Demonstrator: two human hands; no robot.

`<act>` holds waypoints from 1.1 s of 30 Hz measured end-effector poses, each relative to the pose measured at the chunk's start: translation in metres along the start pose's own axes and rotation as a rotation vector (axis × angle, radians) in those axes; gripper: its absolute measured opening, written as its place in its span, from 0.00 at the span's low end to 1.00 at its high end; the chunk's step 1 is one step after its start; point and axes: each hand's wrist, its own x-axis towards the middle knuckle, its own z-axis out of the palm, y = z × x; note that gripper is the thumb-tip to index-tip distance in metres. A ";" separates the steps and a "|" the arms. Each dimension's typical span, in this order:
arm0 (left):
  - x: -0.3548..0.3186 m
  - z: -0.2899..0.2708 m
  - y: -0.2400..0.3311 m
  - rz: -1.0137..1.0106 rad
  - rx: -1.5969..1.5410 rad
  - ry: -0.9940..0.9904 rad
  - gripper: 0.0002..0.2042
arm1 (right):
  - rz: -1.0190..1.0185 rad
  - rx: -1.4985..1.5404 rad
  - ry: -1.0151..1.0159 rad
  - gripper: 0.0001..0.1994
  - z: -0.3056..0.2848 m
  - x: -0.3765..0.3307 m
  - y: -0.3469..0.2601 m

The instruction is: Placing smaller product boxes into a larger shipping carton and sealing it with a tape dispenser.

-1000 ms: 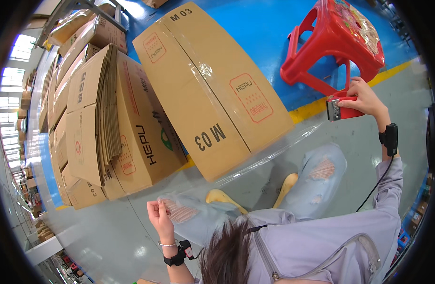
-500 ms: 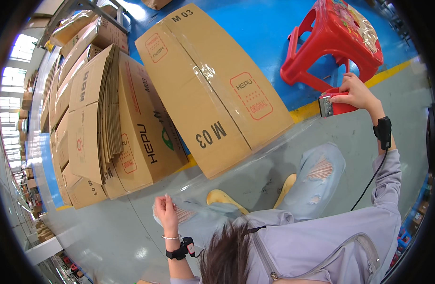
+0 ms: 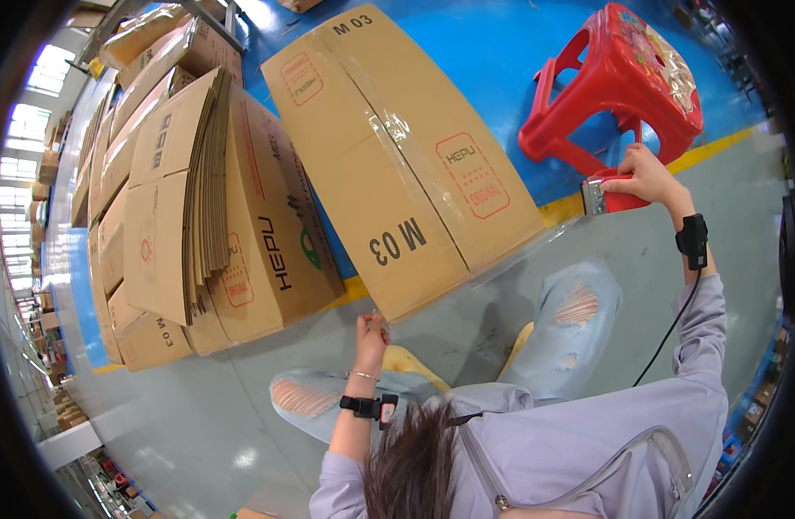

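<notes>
A large cardboard box lies before me, the seam of its upper face crossed by clear tape. At its near left corner is my left hand, fingers closed in a pinch on the end of a clear packing tape strip. The strip runs along the box's near edge toward a red tape dispenser with a metal front. My right hand grips that dispenser beyond the near right corner. The tape's end at my left fingertips is too fine to see clearly.
A red plastic stool stands on the blue floor at far right. Left of the box, a stack of flattened cartons leans against more cardboard boxes. A yellow line borders the grey floor under my legs.
My left hand has moved right and up, from out over the floor to the box's near left corner. My right hand with the dispenser has stayed nearly in place.
</notes>
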 end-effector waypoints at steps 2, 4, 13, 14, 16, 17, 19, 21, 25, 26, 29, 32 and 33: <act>0.004 0.012 -0.003 -0.067 -0.173 -0.018 0.04 | 0.018 -0.004 -0.021 0.30 -0.002 0.001 -0.002; 0.003 0.025 -0.003 -0.092 -0.242 -0.045 0.04 | 0.032 -0.009 -0.059 0.30 -0.005 0.002 -0.002; 0.008 0.049 -0.004 -0.289 -0.561 -0.174 0.09 | 0.052 -0.006 -0.052 0.27 -0.003 0.000 -0.007; 0.007 0.053 -0.002 -0.290 -0.540 -0.172 0.07 | 0.056 -0.008 -0.054 0.27 -0.002 -0.001 -0.005; 0.010 0.053 -0.008 -0.372 -0.572 -0.155 0.04 | 0.043 -0.002 -0.046 0.27 -0.001 -0.002 -0.004; 0.014 0.054 -0.012 -0.456 -0.604 -0.140 0.01 | 0.043 0.000 -0.044 0.27 -0.001 -0.002 -0.004; 0.023 0.046 -0.027 -0.471 -0.655 -0.171 0.03 | 0.044 0.005 -0.063 0.27 0.000 0.001 -0.007; 0.028 0.043 -0.040 -0.490 -0.701 -0.211 0.07 | 0.032 0.010 -0.058 0.28 0.001 0.002 -0.009; 0.025 0.059 -0.047 -0.729 -0.725 -0.207 0.15 | 0.019 -0.031 -0.076 0.31 0.005 0.000 0.002; 0.023 0.064 -0.045 -0.657 -0.623 -0.169 0.17 | 0.030 -0.030 -0.070 0.31 0.005 0.000 0.005; 0.022 0.053 -0.052 -0.550 -0.644 -0.124 0.15 | 0.002 -0.033 -0.069 0.31 0.004 0.001 0.003; 0.040 0.033 -0.040 -0.685 -0.510 0.274 0.17 | -0.039 -0.050 0.023 0.31 0.006 -0.003 0.004; 0.048 0.005 -0.045 -0.538 -0.530 0.185 0.17 | -0.044 -0.039 0.036 0.31 0.006 0.000 0.001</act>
